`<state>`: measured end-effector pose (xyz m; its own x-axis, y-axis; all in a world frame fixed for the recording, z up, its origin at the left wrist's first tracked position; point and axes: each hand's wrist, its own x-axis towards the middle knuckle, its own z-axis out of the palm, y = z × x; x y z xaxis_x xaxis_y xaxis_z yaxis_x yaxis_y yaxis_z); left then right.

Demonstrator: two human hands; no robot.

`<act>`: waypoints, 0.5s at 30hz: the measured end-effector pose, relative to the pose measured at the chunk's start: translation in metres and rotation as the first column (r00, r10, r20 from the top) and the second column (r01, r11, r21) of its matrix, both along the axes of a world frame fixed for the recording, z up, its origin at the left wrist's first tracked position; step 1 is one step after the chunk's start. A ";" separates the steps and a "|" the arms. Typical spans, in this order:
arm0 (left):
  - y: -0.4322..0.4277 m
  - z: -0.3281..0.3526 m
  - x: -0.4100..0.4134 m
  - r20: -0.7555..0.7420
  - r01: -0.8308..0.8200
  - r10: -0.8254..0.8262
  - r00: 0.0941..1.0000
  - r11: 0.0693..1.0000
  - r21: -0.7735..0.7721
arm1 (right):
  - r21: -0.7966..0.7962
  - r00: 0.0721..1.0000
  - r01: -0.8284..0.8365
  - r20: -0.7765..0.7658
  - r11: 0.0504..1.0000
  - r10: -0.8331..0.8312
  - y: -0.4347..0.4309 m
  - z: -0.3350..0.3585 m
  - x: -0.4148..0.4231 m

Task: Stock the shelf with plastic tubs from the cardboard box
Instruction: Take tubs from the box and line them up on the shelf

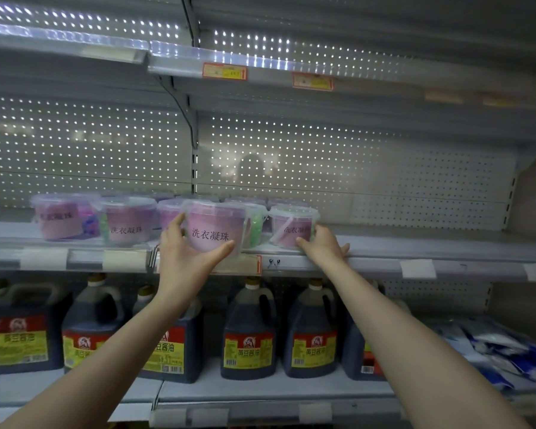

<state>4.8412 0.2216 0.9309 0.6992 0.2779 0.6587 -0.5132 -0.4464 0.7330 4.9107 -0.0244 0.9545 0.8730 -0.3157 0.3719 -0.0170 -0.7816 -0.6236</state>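
The left grip (186, 258) clasps a pink tub (214, 227) at the front edge of the shelf (446, 258), with the thumb under the tub's front and the fingers curled up its left side. The right grip (322, 246) wraps the base of a second tub (291, 224), which stands on the shelf just to the right. More tubs (127, 221) stand to the left and behind. Soy jugs (249, 332) line the lower shelf (276, 394).

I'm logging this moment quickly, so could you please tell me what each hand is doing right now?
Left hand: grips the front tub.
Right hand: grips the rightmost tub on the shelf.
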 end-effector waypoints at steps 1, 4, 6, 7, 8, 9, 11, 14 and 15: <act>-0.001 0.000 -0.001 0.000 0.008 -0.008 1.000 1.000 -0.002 | 0.013 1.000 0.000 0.022 1.000 0.000 0.001 -0.001 -0.003; -0.006 0.001 -0.005 0.004 0.046 -0.046 0.999 0.999 -0.009 | 0.047 0.995 -0.004 0.096 0.999 0.000 0.003 -0.003 -0.019; -0.012 -0.001 -0.007 -0.011 0.072 -0.072 0.997 0.997 -0.016 | 0.064 0.992 -0.001 0.128 0.998 -0.007 0.003 -0.005 -0.032; -0.016 -0.002 -0.009 -0.018 0.085 -0.085 0.996 0.996 -0.021 | 0.073 0.989 0.005 0.144 0.997 -0.016 0.003 -0.007 -0.038; -0.020 -0.004 -0.010 -0.027 0.102 -0.103 0.994 0.994 -0.034 | 0.088 0.987 0.008 0.162 0.996 -0.022 0.001 -0.009 -0.043; -0.025 -0.005 -0.012 -0.033 0.121 -0.122 0.992 0.991 -0.050 | 0.107 0.983 0.003 0.182 0.994 -0.022 -0.001 -0.011 -0.048; -0.037 -0.007 -0.014 -0.041 0.150 -0.153 0.987 0.986 -0.069 | 0.149 0.976 -0.036 0.220 0.988 0.002 -0.007 -0.014 -0.058; -0.056 -0.010 -0.016 -0.053 0.181 -0.185 0.981 0.981 -0.068 | 0.211 0.967 -0.098 0.251 0.973 0.043 -0.020 -0.013 -0.072; -0.063 -0.011 -0.015 -0.051 0.191 -0.194 0.980 0.980 -0.060 | 0.233 0.963 -0.117 0.263 0.966 0.053 -0.025 -0.012 -0.077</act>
